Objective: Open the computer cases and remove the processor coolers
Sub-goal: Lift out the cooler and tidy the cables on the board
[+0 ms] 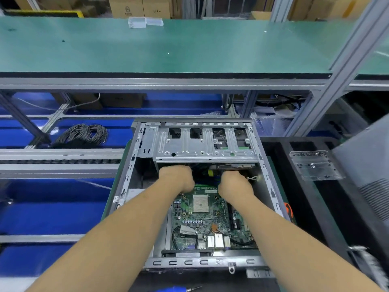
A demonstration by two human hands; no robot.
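Note:
An open grey computer case (134,157) lies flat in front of me with its side panel off. Inside, the green motherboard (202,224) shows a bare silver processor socket (200,203) with no cooler on it. A metal drive cage (202,144) spans the far end of the case. My left hand (176,179) and my right hand (234,185) both reach deep under the cage's near edge, fingers curled down among dark cables. What the fingers hold is hidden from view.
A green-topped shelf (168,45) runs across above. A coil of grey cable (84,133) lies at left on blue bins. A clear plastic tray (315,165) with screws sits at right on a black surface. A blue-handled screwdriver (179,289) lies at the bottom edge.

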